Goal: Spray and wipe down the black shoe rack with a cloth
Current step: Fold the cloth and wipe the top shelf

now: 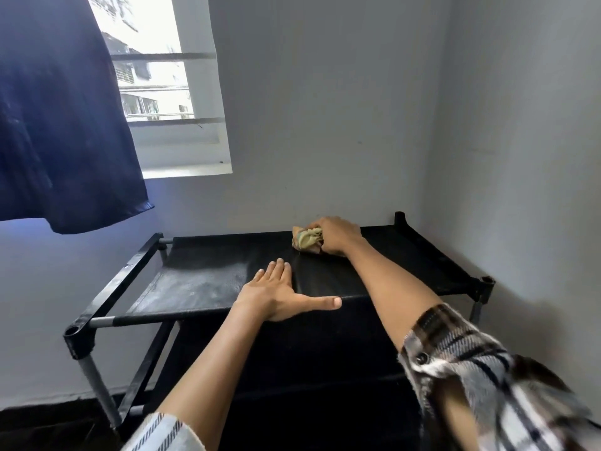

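The right hand (336, 234) grips a crumpled yellowish cloth (307, 239), bunched against the far side of the shoe rack's (201, 281) taut black fabric top. The left hand (276, 292) lies flat, fingers straight, on the front edge, dusty streaks beside it.

A home room: shoe rack (227, 281), barred window (162, 92), hanging garment (58, 125).
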